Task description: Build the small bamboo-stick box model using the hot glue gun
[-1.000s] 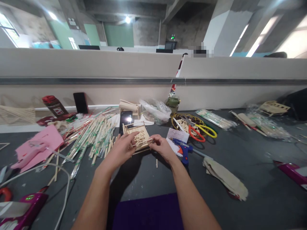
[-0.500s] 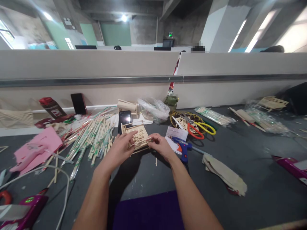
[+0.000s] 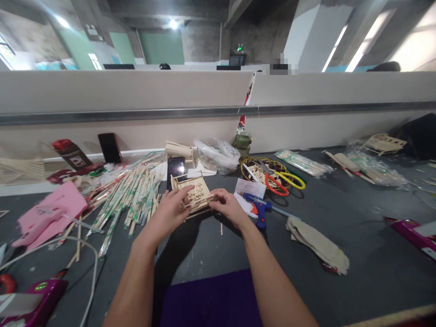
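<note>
A small model built of thin wooden sticks (image 3: 196, 190) lies on the dark table, small cut stick pieces spread over its slatted base. Across its near edge runs a thin wooden stick (image 3: 200, 201). My left hand (image 3: 172, 206) is closed at the left end of that stick, thumb and fingers curled by the model's left corner. At the right end, my right hand (image 3: 226, 206) pinches the stick between thumb and fingers. The fingertips partly hide both ends, and whether the stick is fixed to the model I cannot tell.
Wrapped chopsticks (image 3: 136, 195) pile up left, beside a pink glue gun (image 3: 44, 222) on pink paper. A blue glue gun (image 3: 260, 211), scissors (image 3: 277, 184) over a basket of sticks, and a glove (image 3: 318, 245) lie right. Behind stands a phone (image 3: 175, 168).
The view has shifted slightly. Both hands stay at the model's near edge, with the stick tilted a little differently between them.
</note>
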The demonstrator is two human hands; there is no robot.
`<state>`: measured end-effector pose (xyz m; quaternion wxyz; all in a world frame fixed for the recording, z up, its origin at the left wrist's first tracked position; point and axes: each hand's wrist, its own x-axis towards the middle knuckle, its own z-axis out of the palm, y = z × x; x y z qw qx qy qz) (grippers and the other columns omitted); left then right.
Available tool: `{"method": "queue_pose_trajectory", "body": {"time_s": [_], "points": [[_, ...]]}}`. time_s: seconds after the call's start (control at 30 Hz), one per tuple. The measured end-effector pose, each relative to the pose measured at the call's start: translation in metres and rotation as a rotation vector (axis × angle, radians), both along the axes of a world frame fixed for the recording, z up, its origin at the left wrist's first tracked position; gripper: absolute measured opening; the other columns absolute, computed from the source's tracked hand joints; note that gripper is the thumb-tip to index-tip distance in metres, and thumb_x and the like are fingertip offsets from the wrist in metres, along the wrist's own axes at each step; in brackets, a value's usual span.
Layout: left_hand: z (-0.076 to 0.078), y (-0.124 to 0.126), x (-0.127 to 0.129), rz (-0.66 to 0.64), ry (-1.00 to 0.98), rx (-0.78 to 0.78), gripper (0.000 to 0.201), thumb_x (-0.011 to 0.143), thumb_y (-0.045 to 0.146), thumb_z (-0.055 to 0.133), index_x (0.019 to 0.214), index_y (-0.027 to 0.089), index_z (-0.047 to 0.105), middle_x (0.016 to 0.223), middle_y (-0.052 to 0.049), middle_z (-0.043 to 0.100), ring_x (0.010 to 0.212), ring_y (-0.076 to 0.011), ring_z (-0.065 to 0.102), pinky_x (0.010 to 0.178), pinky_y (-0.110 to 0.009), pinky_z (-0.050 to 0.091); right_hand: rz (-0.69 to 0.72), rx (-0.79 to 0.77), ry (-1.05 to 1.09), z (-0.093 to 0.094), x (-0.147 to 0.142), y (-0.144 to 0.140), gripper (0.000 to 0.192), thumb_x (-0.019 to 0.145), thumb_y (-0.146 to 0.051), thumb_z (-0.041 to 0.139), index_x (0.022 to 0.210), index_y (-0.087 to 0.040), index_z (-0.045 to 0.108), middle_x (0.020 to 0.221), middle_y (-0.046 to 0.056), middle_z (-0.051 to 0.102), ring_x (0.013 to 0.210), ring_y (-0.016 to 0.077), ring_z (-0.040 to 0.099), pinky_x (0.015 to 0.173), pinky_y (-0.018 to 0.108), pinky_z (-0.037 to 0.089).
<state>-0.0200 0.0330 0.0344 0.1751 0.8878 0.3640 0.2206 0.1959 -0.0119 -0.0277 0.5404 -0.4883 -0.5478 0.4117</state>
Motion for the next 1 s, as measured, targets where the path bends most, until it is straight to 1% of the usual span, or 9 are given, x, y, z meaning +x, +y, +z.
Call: {"method": "queue_pose_trajectory", "body": {"time_s": [0.2, 0.43, 0.63, 0.9, 1.0], "points": [[0.0006, 0.0003, -0.0001, -0.004, -0.004, -0.016, 0.055, 0.082, 0.013, 0.055, 0.135, 0.023, 0.044, 0.095, -0.003, 0.062, 0.100, -0.0217, 0.056, 0.096, -0.041, 0.041, -0.023, 0.006, -0.069, 0.0014, 0.0005, -0.0008, 0.018, 0.074, -0.030, 0.067, 0.089, -0.021, 0.069, 0.104, 0.003, 0.054, 0.080, 0.0145, 0.050, 0.073, 0.028, 0.042], [0.0006, 0.0004, -0.0003, -0.002, 0.012, -0.016, 0.054, 0.084, 0.015, 0.055, 0.136, 0.023, 0.043, 0.100, -0.004, 0.061, 0.102, -0.0217, 0.055, 0.096, -0.041, 0.041, -0.014, 0.017, -0.057, 0.0010, 0.0001, 0.0000, 0.017, 0.074, -0.028, 0.065, 0.089, -0.020, 0.069, 0.105, 0.003, 0.053, 0.081, 0.0146, 0.050, 0.075, 0.029, 0.041], [0.0008, -0.0003, -0.0002, -0.001, 0.000, -0.013, 0.054, 0.083, 0.016, 0.056, 0.135, 0.025, 0.044, 0.098, -0.004, 0.062, 0.101, -0.0217, 0.056, 0.095, -0.042, 0.042, -0.017, 0.017, -0.073, 0.0014, 0.0008, -0.0002, 0.018, 0.074, -0.028, 0.065, 0.090, -0.020, 0.069, 0.105, 0.003, 0.054, 0.075, 0.0129, 0.048, 0.070, 0.028, 0.040], [0.0012, 0.0000, 0.0003, 0.003, 0.011, -0.015, 0.055, 0.083, 0.014, 0.056, 0.135, 0.024, 0.043, 0.100, -0.004, 0.061, 0.104, -0.0228, 0.056, 0.097, -0.045, 0.041, -0.020, 0.025, -0.081, 0.0023, 0.0006, -0.0008, 0.018, 0.074, -0.027, 0.065, 0.090, -0.021, 0.069, 0.105, 0.003, 0.055, 0.081, 0.0149, 0.050, 0.072, 0.028, 0.041], [0.0007, 0.0000, 0.0004, 0.007, 0.008, -0.009, 0.056, 0.082, 0.014, 0.056, 0.135, 0.024, 0.043, 0.101, -0.004, 0.061, 0.105, -0.0228, 0.055, 0.097, -0.044, 0.040, -0.025, 0.019, -0.083, 0.0017, 0.0005, -0.0005, 0.018, 0.074, -0.027, 0.066, 0.090, -0.021, 0.070, 0.106, 0.003, 0.055, 0.081, 0.0148, 0.050, 0.072, 0.028, 0.042]]}}
